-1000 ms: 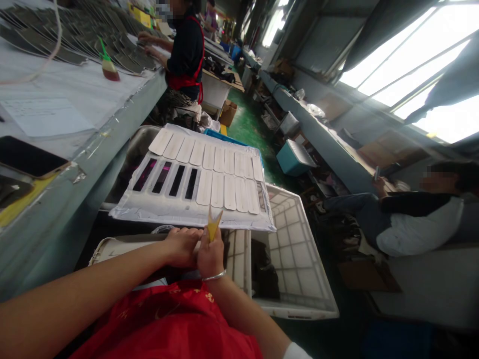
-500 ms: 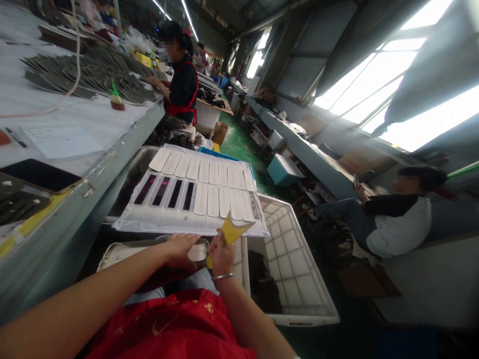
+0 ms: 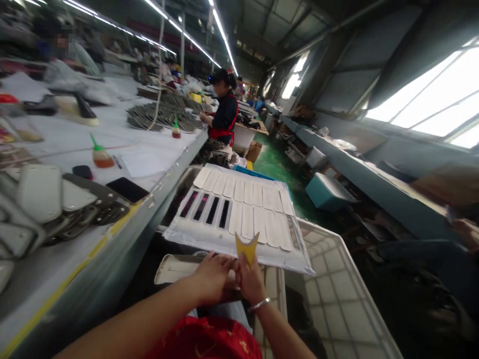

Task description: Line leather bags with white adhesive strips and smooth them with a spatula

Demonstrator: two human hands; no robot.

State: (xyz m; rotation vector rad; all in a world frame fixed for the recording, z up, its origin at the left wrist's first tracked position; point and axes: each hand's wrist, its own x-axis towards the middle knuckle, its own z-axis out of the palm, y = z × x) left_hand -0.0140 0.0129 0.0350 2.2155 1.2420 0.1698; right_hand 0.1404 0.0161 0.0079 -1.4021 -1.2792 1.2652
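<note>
Fingers (image 3: 242,264) of my right hand (image 3: 251,284) pinch the yellow piece (image 3: 247,248) upright, just near of the white board (image 3: 209,234) carrying pale strips. My left hand (image 3: 213,276) touches the right; whether it grips anything, I cannot tell. The table (image 3: 112,234) runs along the left.

We see a thin, matt yellow slip (image 3: 246,248), paper by its look, and at twelve o'clock from it a board (image 3: 194,237) wrapped in glossy, wrinkled plastic film. At four o'clock lies a smooth white plastic crate (image 3: 337,291); at six, a shiny metal bangle (image 3: 260,304).
</note>
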